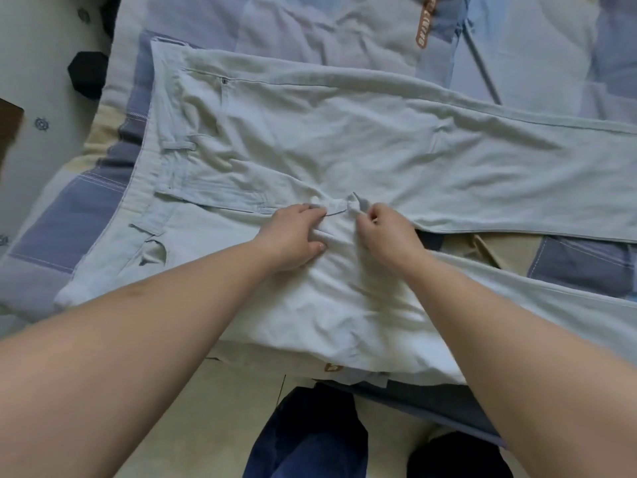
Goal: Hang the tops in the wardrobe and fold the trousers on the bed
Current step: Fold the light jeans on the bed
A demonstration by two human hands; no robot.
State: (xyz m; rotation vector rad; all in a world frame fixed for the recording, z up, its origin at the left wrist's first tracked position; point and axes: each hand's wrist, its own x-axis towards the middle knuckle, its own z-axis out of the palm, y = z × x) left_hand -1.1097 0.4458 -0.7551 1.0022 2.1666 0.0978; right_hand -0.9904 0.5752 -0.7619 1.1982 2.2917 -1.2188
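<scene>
On the bed, both hands pinch the trousers' crotch seam.

1. Pale trousers spread across most of the bed, covering the near and middle area.
2. Bare quilt lies open beyond the trousers.
3. Thin rod lies far right.
4. Floor left of bed carries dark objects.

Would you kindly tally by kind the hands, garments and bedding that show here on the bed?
Hands: 2, left hand and right hand, both pinching the crotch fabric
Pale trousers: 1
Patchwork bedspread: 1
Total: 4
</scene>
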